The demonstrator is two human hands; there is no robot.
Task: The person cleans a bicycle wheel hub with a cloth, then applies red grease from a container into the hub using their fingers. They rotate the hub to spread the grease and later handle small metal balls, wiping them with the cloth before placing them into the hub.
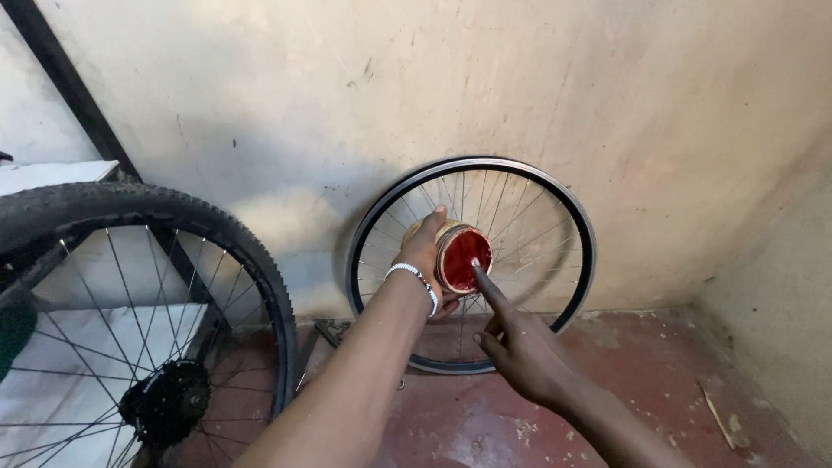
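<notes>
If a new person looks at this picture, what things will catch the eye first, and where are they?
At the centre, the left hand holds up a small round tin of red paste, and the right hand dips its forefinger into it. Behind them a bare rim with spokes leans on the wall. At the left stands a wheel with a knobby tyre and a black cassette.

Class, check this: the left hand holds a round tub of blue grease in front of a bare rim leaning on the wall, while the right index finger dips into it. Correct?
Not quite. In the head view the grease in the tub is red, not blue. The rest holds: the left hand holds it before the bare rim leaning on the wall, and the right hand dips its index finger in.
</notes>
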